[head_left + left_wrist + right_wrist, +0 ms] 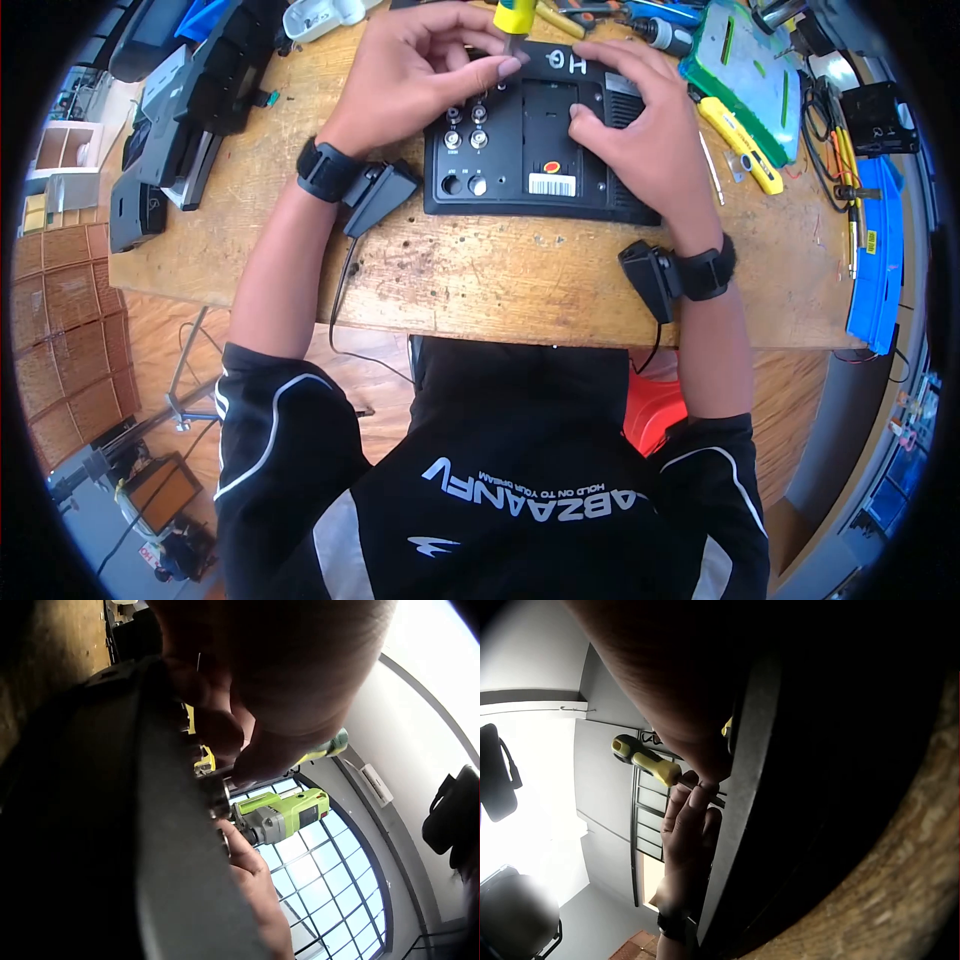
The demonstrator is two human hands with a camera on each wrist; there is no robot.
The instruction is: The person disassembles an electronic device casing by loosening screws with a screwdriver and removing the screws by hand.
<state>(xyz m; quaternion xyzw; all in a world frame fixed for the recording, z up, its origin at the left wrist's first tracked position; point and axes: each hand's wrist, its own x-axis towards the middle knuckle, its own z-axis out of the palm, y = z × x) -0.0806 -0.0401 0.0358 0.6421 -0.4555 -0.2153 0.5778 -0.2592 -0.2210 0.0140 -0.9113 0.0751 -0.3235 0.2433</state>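
Note:
A flat black electronic device lies back side up on the wooden bench, with round metal connectors, a barcode label and white hand lettering. My left hand pinches the shaft of a yellow-and-black screwdriver between thumb and fingers, close over the device's far part. The handle stands up from the panel, and the head view cuts off its top. My right hand rests on the device's right side, thumb on the back and fingers stretched towards the far edge. Fingers hide the screwdriver's tip.
Black equipment cases stand at the left. On the right lie a yellow utility knife, a green-edged tray and a blue bin. A green power drill shows beyond the device in the left wrist view.

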